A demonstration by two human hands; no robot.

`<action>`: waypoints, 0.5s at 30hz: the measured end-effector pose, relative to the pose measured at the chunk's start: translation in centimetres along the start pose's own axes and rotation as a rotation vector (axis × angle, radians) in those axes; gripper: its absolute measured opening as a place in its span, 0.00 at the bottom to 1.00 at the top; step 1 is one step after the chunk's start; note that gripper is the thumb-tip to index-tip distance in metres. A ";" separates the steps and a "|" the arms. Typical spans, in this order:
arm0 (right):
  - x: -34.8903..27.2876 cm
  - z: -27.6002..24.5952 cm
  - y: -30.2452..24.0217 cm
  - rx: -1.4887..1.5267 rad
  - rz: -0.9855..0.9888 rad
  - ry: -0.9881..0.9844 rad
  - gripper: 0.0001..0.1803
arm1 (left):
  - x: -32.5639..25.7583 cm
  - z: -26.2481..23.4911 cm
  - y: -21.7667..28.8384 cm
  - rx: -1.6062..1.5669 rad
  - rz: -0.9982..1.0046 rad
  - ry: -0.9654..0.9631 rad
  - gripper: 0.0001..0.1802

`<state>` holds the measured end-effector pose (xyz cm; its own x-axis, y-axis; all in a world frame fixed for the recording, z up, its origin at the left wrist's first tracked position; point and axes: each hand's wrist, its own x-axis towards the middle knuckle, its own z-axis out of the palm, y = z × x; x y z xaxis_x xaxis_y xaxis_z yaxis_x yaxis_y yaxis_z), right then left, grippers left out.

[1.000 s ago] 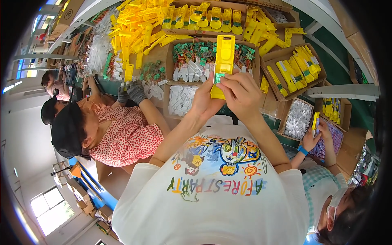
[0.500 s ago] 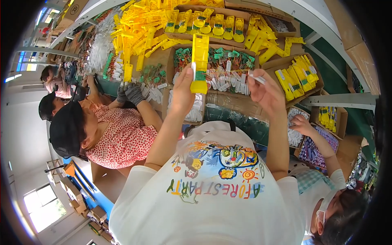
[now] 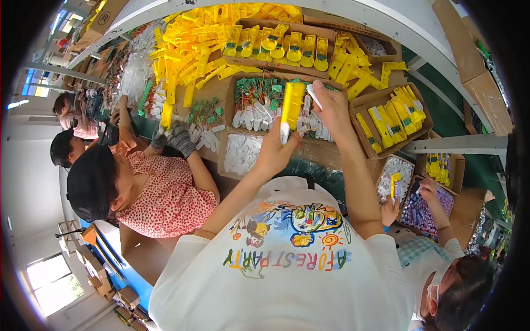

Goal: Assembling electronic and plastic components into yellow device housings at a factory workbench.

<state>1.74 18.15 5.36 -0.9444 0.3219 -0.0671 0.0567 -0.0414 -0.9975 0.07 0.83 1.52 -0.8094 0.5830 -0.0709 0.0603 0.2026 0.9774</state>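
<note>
My left hand grips a yellow plastic casing, held upright and turned narrow side on above the middle of the bench. A white piece shows at the casing's lower end, by my fingers. Just to the right, my right hand pinches a small white plastic piece near the casing's top, apart from it. Below both hands lies a cardboard box of green circuit boards with thin wires and white parts. In front of it a carton holds loose white plastic pieces.
A carton of yellow casings stands behind, beside a heap of yellow casings. To the right is another carton of yellow casings. A co-worker's gloved hands work at left; another co-worker's hand holds a yellow piece at right.
The yellow casing has moved right and been turned from its open face to its side. My right hand has come left and up, bringing the white piece close to the casing.
</note>
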 end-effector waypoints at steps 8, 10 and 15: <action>2.3 0.7 3.5 -0.326 0.136 0.153 0.31 | -0.2 0.3 -1.0 0.411 0.212 0.136 0.22; 2.8 0.8 4.1 -0.633 0.072 0.323 0.31 | -0.6 0.4 -1.4 0.530 0.277 0.151 0.24; 3.2 1.0 2.5 -0.267 -0.485 0.113 0.37 | 0.1 -0.2 -1.3 0.301 0.150 -0.060 0.19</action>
<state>-1.43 18.08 2.64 -0.8432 0.3441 0.4131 -0.2813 0.3725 -0.8844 -0.20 0.42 0.32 -0.7430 0.6675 0.0484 0.3526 0.3290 0.8760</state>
